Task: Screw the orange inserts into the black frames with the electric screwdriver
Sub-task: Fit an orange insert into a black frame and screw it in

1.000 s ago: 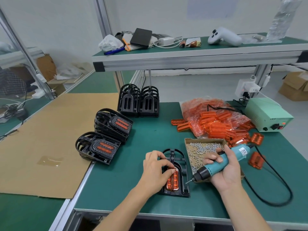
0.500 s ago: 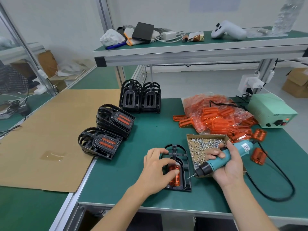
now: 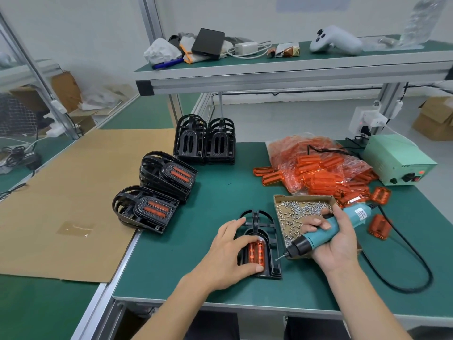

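The left hand (image 3: 230, 253) pressed the orange insert (image 3: 256, 252) into the black frame (image 3: 272, 241); the right hand (image 3: 335, 239) gripped the screwdriver (image 3: 326, 235). Next, its tip needed a screw hole.

Bright, even overhead light; soft short shadows under hands. Wide-angle bending at frame edges. Slight softness upper right; centre sharp.

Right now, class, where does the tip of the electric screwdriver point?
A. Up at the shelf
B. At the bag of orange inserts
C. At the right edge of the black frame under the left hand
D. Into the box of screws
C: the electric screwdriver, held in the right hand, has its tip beside the right edge of the black frame that the left hand steadies.
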A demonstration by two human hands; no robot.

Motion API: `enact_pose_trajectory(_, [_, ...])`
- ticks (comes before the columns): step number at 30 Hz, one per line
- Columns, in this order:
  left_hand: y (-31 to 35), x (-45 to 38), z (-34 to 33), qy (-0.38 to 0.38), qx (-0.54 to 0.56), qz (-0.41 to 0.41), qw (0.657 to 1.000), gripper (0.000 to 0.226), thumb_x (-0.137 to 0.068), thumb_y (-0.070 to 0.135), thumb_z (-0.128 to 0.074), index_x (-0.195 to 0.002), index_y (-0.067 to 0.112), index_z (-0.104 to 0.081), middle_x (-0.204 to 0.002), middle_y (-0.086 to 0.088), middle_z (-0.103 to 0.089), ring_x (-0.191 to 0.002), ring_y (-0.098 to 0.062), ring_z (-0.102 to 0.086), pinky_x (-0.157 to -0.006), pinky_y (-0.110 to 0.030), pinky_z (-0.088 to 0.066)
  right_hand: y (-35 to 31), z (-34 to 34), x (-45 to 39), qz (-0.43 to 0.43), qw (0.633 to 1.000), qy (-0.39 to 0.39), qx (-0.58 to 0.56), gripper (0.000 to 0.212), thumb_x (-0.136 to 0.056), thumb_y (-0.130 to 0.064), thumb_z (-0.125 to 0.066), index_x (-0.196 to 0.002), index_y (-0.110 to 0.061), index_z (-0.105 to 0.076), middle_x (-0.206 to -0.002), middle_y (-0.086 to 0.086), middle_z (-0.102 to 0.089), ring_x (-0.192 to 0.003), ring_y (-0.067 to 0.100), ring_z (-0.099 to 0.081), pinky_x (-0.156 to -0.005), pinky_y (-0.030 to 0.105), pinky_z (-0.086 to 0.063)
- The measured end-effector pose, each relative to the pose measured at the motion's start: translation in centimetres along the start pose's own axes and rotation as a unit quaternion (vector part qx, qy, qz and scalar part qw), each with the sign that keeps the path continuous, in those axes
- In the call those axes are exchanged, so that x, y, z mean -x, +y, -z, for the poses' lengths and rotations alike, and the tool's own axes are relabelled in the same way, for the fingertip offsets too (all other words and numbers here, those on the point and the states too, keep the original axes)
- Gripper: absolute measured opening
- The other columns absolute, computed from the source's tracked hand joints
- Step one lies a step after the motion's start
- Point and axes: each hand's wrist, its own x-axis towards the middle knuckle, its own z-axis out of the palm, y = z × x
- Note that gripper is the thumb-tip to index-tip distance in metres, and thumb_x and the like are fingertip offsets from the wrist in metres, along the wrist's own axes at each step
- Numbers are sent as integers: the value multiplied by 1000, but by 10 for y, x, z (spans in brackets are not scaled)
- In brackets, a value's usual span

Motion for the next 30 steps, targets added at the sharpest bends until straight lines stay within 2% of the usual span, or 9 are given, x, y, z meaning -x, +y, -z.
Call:
enact_pose_trajectory(5, [2,1,1,5,12,12,1000,73,-80,74,-66,-144,48,-45,-165,22,-9,-153,-3,-2,-123,-46,-29,0,1,-2,2,1000,2,2,23,-84,-34,-75,-77,-19,-60,-57,-10,-40,-62,8,-47,-55,20,-44])
enact_pose_trajectory(10, [4,2,-3,37,-3,16,999,77,-80,77,-64,-146,42,-49,-165,19,-13,-153,-4,-4,-122,-43,-33,-1,1,-1,1,1000,4,2,23,-83,-34,-76,-78,-19,-60,-58,-10,-40,-62,9,-48,-55,21,-45])
enact_pose_trajectory(15, [4,1,-1,31,0,15,999,85,-77,88,-54,-148,41,-49,-165,20,-14,-152,-3,-6,-123,-38,-19,-1,1,0,0,1000,0,-5,22,-84,-33,-75,-77,-18,-60,-58,-9,-41,-61,9,-48,-55,21,-45])
enact_pose_trajectory(17, [9,-5,2,81,28,28,996,76,-82,85,-50,-145,42,-52,-158,19,-28,-147,-1,-17,-118,-35,-18,-1,0,0,1,1000,-3,-5,22,-85,-33,-73,-78,-18,-59,-57,-9,-40,-61,8,-47,-54,21,-45])
enact_pose_trajectory(19, [17,-18,7,164,30,19,986,53,-91,68,-56,-134,37,-62,-136,17,-47,-133,-4,-36,-110,-33,-27,-1,0,-1,3,1000,-5,-1,22,-86,-33,-72,-79,-19,-58,-57,-9,-39,-61,8,-47,-54,21,-45])
enact_pose_trajectory(21, [30,-38,14,195,27,-3,981,27,-94,45,-64,-117,31,-69,-111,15,-58,-111,-6,-50,-101,-35,-39,0,1,-1,6,1000,-2,1,22,-86,-33,-73,-79,-19,-57,-57,-9,-39,-61,8,-47,-54,20,-45])
enact_pose_trajectory(24, [61,-73,19,133,-23,-42,990,9,-96,34,-65,-101,30,-72,-95,15,-63,-97,-8,-55,-93,-40,-44,-1,2,-2,8,1000,-3,4,22,-85,-33,-74,-78,-18,-58,-58,-9,-38,-61,8,-47,-54,20,-44])
enact_pose_trajectory(27, [90,-106,9,66,-194,-62,977,15,-96,32,-63,-105,26,-74,-107,2,-64,-107,-23,-54,-95,-44,-40,-2,3,-3,9,1000,-3,10,22,-84,-33,-75,-76,-18,-61,-57,-9,-39,-60,8,-48,-53,20,-45])
enact_pose_trajectory(30, [106,-125,-7,10,-322,-35,946,17,-93,25,-65,-109,20,-70,-115,-5,-64,-114,-27,-53,-96,-44,-37,-2,5,-3,13,1000,3,9,23,-83,-33,-77,-75,-18,-62,-58,-8,-40,-60,9,-49,-52,21,-45])
